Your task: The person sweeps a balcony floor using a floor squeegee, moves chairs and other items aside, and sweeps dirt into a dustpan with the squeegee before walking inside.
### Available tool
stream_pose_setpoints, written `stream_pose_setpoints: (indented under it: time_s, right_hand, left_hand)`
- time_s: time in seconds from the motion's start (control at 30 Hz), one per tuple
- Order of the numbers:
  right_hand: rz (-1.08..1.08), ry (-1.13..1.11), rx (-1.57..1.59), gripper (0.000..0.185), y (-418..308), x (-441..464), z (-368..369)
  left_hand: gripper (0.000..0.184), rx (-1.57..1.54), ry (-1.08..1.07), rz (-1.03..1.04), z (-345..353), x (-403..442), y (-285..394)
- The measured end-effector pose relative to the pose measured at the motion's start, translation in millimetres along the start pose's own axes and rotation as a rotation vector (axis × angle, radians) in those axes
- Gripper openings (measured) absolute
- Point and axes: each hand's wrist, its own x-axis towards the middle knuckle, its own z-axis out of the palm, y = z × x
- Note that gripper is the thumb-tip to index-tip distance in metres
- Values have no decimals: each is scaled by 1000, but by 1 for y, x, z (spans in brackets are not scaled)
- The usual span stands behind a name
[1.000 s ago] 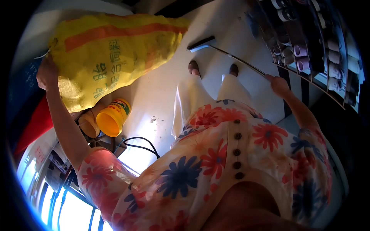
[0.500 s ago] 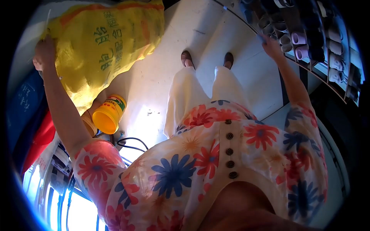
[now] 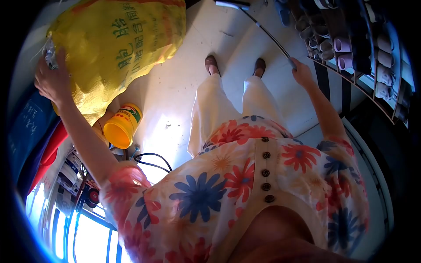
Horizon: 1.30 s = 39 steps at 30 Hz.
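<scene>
A large yellow sack with green lettering and orange stripes fills the upper left. My left hand is at the sack's left end, its fingers partly spread beside a crumpled, shiny, clear and white piece; whether the fingers grip it is unclear. On the right, my right hand is closed around the end of a long thin handle. That handle runs up and left to a flat white and dark head on the floor, at the top edge of the view.
A yellow bucket lies tipped below the sack, near a black cable loop. Racks of shoes stand at the upper right. Blue and red items are at the far left. My feet are on the pale floor.
The long-handled tool's head first left the view at the top and is now back, higher than at first. My left hand's fingers have opened out at the sack's end, where the crumpled piece now shows.
</scene>
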Motion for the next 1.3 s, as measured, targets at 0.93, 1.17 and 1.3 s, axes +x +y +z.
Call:
stream_pose_setpoints:
  time_s: [0.93,1.17,1.3]
  right_hand:
    - [-5,-38,58,47,-18,-18,-7]
    - [27,-70,36,47,-40,-23,-22]
    - [-33,-101,27,46,-49,-37,-6]
  left_hand:
    - [49,-472,-123,-856,-5,-145,-71]
    - [40,-320,-7,-602,-19,-142,-65]
    - [27,-371,148,-409,-50,-125,-49]
